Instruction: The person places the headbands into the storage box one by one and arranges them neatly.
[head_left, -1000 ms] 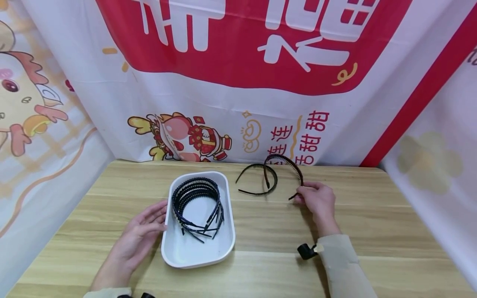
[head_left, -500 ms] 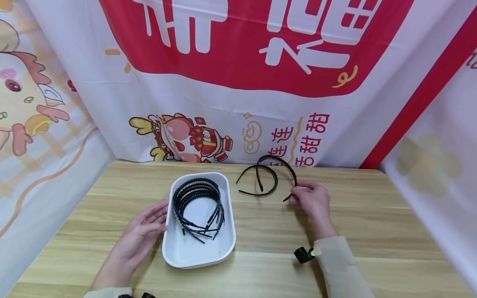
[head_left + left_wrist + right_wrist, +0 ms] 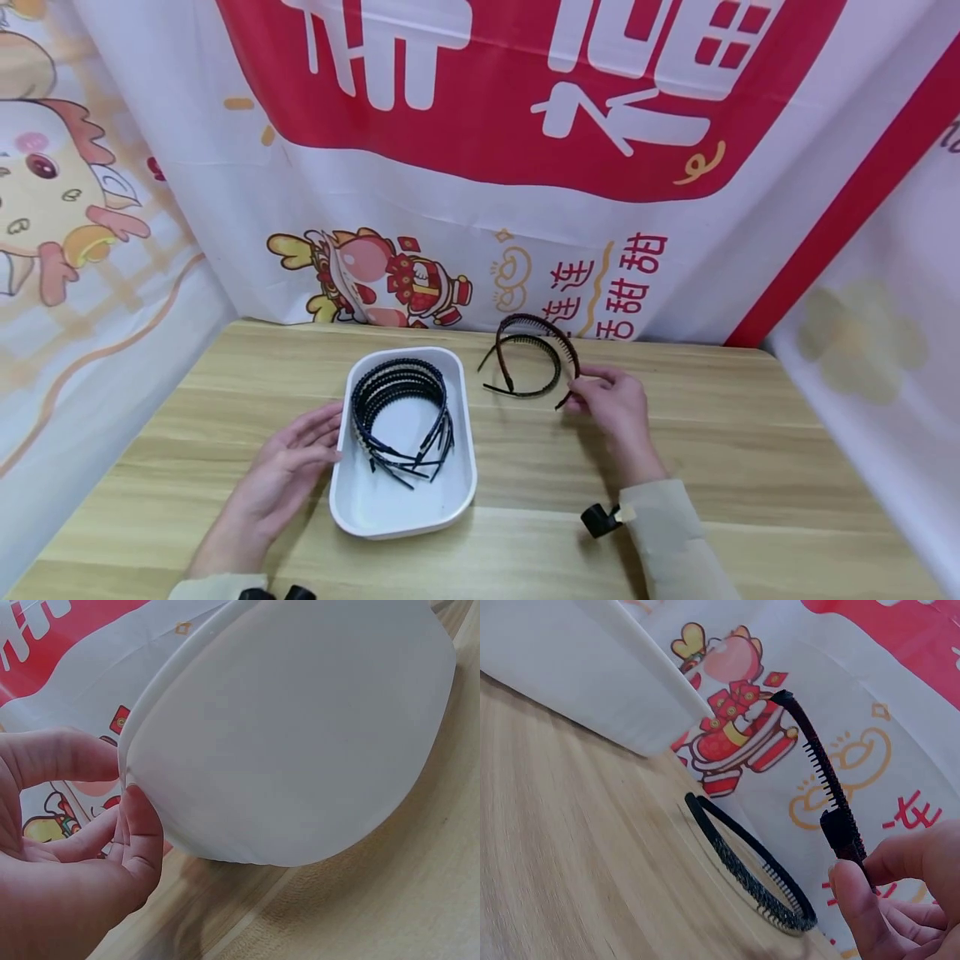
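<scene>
A dark reddish-brown toothed headband (image 3: 543, 323) is pinched near one end by my right hand (image 3: 611, 408), its arch raised above the table. In the right wrist view, thumb and finger grip that headband (image 3: 829, 780) near its tip. Behind it in the head view, a black headband (image 3: 557, 367) lies on the table. Several black headbands (image 3: 397, 371) sit stacked inside a white tray (image 3: 375, 518). My left hand (image 3: 281, 475) rests at the tray's left side with thumb and fingers extended, touching its outer wall. In the left wrist view, some fingertips are hidden by the tray wall (image 3: 300, 735).
The wooden table (image 3: 750, 467) ends at a printed cloth (image 3: 480, 200) along the back, with more cloth at both sides. Bare wood lies between the tray and my right forearm. A small black device (image 3: 600, 520) hangs at my right wrist.
My right hand has moved left with the brown headband, which now overlaps the lying black headband in view. The left hand has stayed at the tray. The head view has shifted slightly.
</scene>
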The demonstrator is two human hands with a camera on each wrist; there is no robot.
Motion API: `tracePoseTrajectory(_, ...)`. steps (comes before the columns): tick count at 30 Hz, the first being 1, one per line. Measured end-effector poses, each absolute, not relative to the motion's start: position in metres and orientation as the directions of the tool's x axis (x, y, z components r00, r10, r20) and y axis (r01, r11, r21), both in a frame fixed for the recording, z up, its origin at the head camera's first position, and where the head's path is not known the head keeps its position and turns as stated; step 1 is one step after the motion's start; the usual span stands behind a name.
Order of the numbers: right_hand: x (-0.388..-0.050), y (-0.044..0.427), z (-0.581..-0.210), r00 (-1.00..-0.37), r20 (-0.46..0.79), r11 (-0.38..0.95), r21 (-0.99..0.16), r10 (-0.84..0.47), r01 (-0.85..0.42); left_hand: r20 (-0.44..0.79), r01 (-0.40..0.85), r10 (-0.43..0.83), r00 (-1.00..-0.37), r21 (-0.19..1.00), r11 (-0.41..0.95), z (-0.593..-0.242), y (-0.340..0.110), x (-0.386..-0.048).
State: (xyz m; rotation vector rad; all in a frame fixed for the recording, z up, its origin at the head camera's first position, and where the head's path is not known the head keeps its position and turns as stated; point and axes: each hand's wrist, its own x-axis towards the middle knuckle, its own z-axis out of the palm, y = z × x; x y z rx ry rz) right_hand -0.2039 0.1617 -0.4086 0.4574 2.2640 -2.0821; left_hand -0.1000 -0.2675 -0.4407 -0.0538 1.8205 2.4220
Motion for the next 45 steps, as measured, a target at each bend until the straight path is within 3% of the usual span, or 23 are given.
tracePoseTrajectory(17,-0.204,0.117,-0.397,-0.981,-0.162,0.085,-0.982,0.105,0.171,-0.077,-0.090,0.057,-0.995,0.953,-0.290,-0.443,-0.269,-0.100)
tracePoseTrajectory(45,-0.196,0.051,-0.388,-0.992,-0.077,0.308,-0.950,-0.096,0.043,-0.114,-0.125,0.056,-0.992,0.960,-0.252,-0.441,-0.266,-0.102)
